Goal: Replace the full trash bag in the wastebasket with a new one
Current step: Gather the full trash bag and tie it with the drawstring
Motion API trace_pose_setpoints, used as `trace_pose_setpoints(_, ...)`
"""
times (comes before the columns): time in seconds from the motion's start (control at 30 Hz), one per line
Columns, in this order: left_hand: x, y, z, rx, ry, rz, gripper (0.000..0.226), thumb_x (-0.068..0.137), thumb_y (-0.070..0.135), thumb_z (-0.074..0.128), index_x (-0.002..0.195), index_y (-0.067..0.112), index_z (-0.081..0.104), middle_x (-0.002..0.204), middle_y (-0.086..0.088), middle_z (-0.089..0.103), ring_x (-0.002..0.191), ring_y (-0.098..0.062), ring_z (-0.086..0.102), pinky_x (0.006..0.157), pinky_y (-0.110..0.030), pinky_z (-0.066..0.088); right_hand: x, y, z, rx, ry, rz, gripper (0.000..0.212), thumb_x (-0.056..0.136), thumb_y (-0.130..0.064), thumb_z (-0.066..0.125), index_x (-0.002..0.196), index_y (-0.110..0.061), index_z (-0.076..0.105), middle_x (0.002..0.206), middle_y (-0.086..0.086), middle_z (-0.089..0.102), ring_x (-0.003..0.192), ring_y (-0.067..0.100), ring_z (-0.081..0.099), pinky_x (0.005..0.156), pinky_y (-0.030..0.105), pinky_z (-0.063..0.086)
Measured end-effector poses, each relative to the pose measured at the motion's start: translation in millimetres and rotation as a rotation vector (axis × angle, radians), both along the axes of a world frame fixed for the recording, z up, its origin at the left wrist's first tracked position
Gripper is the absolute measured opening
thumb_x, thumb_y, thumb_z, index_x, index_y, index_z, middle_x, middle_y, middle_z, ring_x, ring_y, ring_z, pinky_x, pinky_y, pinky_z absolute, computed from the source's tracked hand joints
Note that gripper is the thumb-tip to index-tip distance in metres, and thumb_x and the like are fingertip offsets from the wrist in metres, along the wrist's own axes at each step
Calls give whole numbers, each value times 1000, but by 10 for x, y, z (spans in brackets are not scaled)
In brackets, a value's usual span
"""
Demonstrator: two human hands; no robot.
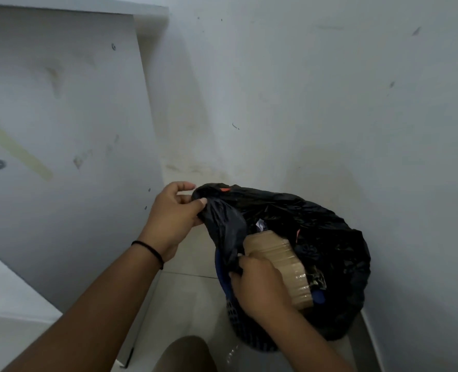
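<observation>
My left hand (173, 210) pinches a bunched fold of the black bag (297, 237) at its far left rim, thumb on top and fingers curled behind the plastic. My right hand (260, 285) grips the near edge of the bag, fingers curled into the plastic just beside a tan block (284, 267) wrapped in clear film, which lies tilted in the bag's open mouth. The bag is still in the basket (238, 318); only a strip of the basket's dark blue lattice wall shows below my right hand, the rest draped by the bag. Between my hands the rim is pulled taut and lifted. Beyond the block, deeper in the bag, I see crumpled scraps, too dark to tell apart. A small orange mark sits on the plastic just right of my left fingertips. A black band (148, 251) circles my left wrist. The basket stands on a pale tiled floor (190, 299) in a corner, the wall (329, 103) behind and to the right of my hands, a white panel (61, 116) to the left.
</observation>
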State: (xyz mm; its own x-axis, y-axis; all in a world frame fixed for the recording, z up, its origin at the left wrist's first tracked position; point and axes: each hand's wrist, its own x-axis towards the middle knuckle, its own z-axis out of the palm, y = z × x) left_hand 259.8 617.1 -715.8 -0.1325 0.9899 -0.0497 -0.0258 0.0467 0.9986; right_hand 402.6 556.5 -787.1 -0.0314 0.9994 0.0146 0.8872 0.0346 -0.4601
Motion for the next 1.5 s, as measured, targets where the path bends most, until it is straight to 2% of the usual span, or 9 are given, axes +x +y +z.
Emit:
trace_pose_setpoints(0.17,30,31,-32,103,13,154,32,88,5,60,116,14,47,90,-5,59,80,-15,62,77,-32,55,283,45,310,98,449,-42,13,88,-4,57,93,-14,65,81,-7,62,74,6,57,65,13,45)
trace_pose_setpoints(0.43,228,-144,-136,105,213,36,48,82,12,69,119,21,40,94,-8,65,84,-18,65,67,-31,57,393,-115,304,77,429,102,28,88,-26,60,116,-21,59,107,-13,53,103,3,52,88,10,40)
trace_pose_setpoints(0.53,226,-148,-129,139,210,98,44,83,14,68,113,26,38,95,-10,65,84,-20,65,74,-37,57,456,-328,203,-19,-38,8,58,69,-63,64,111,-28,47,109,-11,43,106,9,42,94,32,38)
trace_pose_setpoints(0.63,247,-167,-114,185,257,120,45,82,16,69,112,27,38,94,-7,63,84,-20,64,73,-34,55,529,-429,66,101,-266,-60,28,64,-41,80,78,-24,62,84,-4,55,83,17,57,71,37,44)
trace_pose_setpoints(0.83,292,-232,-86,229,412,155,41,81,20,70,111,24,42,92,9,55,80,-9,58,81,-37,54,906,-285,248,213,0,-96,20,91,-10,46,88,-9,67,85,-1,48,80,16,53,71,28,45)
trace_pose_setpoints(0.93,326,-329,-53,577,765,212,46,77,33,70,115,12,54,112,-3,52,103,-17,50,96,-30,40,911,-278,254,165,140,-63,17,91,-10,51,96,-15,66,86,-2,59,76,10,55,71,23,46)
trace_pose_setpoints(1.1,577,-464,-203,1037,1408,-468,30,78,48,51,93,29,69,93,11,65,95,-13,60,102,-43,30,959,-335,273,67,398,-57,15,89,-8,59,80,-20,61,72,-11,61,58,-5,52,55,8,41)
trace_pose_setpoints(1.33,675,-418,-346,961,1364,-436,29,88,29,40,68,22,60,61,8,58,56,-14,55,67,-26,32,1393,-550,-136,60,395,-690,13,89,-24,60,87,-13,64,92,9,63,90,26,62,72,27,47)
trace_pose_setpoints(1.5,770,-484,-323,971,1333,-385,25,86,24,39,68,21,56,57,7,53,48,-15,49,57,-24,32,1486,-613,-441,-257,733,-800,15,91,-19,58,79,-10,59,75,7,60,67,19,55,55,25,40)
